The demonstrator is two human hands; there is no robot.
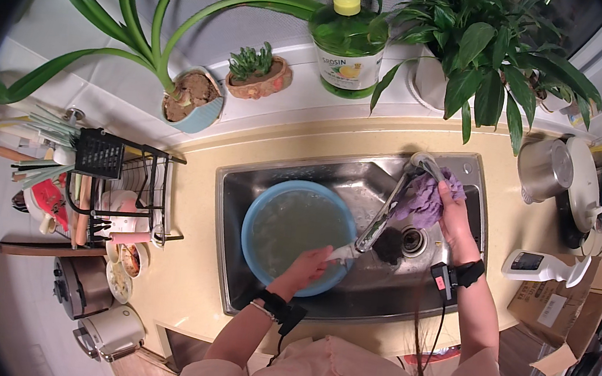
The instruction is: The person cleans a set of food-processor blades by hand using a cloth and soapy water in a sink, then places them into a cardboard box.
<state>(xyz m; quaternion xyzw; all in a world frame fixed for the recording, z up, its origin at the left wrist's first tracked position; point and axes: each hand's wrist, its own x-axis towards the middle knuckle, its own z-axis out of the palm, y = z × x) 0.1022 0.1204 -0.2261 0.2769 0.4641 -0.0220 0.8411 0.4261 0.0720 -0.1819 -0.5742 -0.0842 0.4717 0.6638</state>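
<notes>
In the sink (433, 298), a metal faucet (377, 224) reaches diagonally over a blue basin (248, 260) of cloudy water. The fingers of my left hand (305, 269) grip the white nozzle (343, 253) at the spout's end, above the basin's right rim. My right hand (455, 214) holds a crumpled purple cloth (425, 199) against the faucet's lever and base, partly covering them. Below the cloth lies a dark, tangled scrubber-like clump (389, 245), beside the round drain strainer (413, 241).
Along the sill stand potted plants (194, 100) and a green pump bottle (347, 54). A black dish rack (134, 186) is left of the sink. To the right are a metal pot (545, 168), a white spray bottle (542, 267) and a cardboard box (549, 305).
</notes>
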